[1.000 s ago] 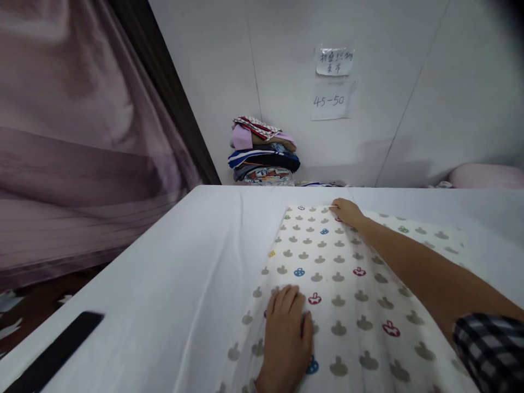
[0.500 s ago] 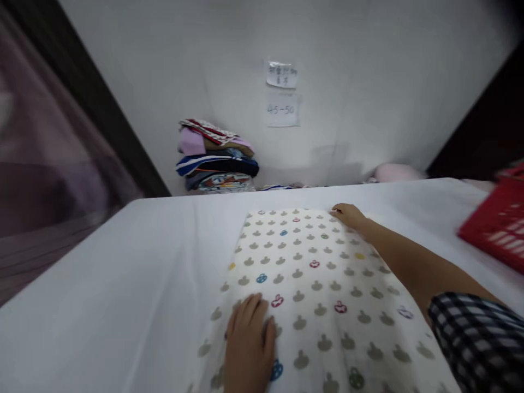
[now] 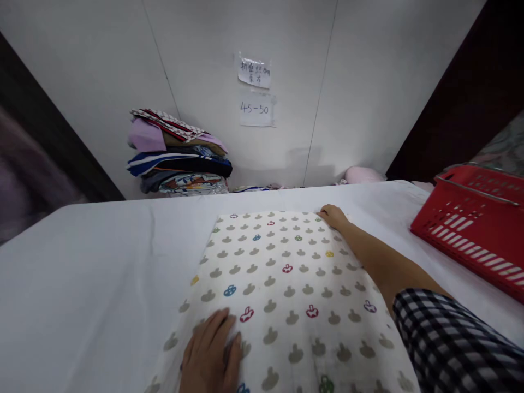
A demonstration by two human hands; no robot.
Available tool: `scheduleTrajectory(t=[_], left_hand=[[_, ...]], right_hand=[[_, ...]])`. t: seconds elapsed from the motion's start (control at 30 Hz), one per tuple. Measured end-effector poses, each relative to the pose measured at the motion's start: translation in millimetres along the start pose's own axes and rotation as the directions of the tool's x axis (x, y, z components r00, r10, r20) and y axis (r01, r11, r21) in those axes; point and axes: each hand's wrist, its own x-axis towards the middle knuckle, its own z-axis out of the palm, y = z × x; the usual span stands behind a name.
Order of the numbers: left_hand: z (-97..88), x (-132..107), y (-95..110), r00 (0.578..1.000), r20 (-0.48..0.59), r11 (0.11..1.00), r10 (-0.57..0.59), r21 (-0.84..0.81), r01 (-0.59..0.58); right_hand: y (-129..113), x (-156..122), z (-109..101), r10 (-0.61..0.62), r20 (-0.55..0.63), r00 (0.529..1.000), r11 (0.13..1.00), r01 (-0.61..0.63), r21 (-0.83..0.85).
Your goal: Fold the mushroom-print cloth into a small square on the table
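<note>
A white cloth (image 3: 282, 295) printed with grey and coloured mushroom shapes lies smooth on the white-covered table, running from its far side down past the bottom of the view. My left hand (image 3: 210, 352) rests flat on the cloth's left part, fingers stretched out and thumb apart, holding nothing. At the far right corner of the cloth, my right hand (image 3: 333, 216) has its fingers closed on the edge. The right arm, in a black-and-white checked sleeve, reaches along the cloth's right side. The near end of the cloth is out of view.
On the right of the white table (image 3: 102, 262) stands a red plastic basket (image 3: 462, 204) with a metal handle. Behind the far edge rises a stack of folded fabrics (image 3: 180, 153). Two paper signs (image 3: 257, 109) hang on the wall, and a pink rounded thing (image 3: 363, 174) lies lower right.
The view has swung to the right, so more of the red basket shows. Both hands stay at about the same places on the cloth.
</note>
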Motion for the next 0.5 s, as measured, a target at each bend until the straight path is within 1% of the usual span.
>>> scheduleTrajectory(t=[0.07, 0.13, 0.2, 0.27, 0.37, 0.5], left_hand=[[0.8, -1, -1, 1.0, 0.0, 1.0, 0.014, -0.009, -0.014], [1.8, -1, -3, 1.0, 0.002, 1.0, 0.029, -0.003, -0.029], [3.1, -1, -4, 0.999, 0.011, 0.999, 0.043, 0.015, -0.043], [4.4, -2, -6, 0.999, 0.014, 0.998, 0.048, 0.031, -0.048], [6.6, -3, -9, 0.998, 0.008, 0.997, 0.059, 0.041, -0.059], [10.1, -4, -15, 0.996, 0.01, 0.995, 0.09, 0.045, -0.091]], right_hand=[[10, -10, -2, 0.014, -0.026, 1.0, 1.0, -0.014, 0.015], [23, -23, -3, 0.054, -0.065, 0.996, 0.998, -0.052, 0.031], [38, -37, -4, 0.133, -0.098, 0.986, 0.99, -0.129, 0.052], [52, -48, -4, 0.23, -0.114, 0.967, 0.972, -0.221, 0.083], [67, -54, -5, 0.327, -0.103, 0.94, 0.94, -0.311, 0.143], [69, -51, -6, 0.415, -0.101, 0.904, 0.896, -0.388, 0.215]])
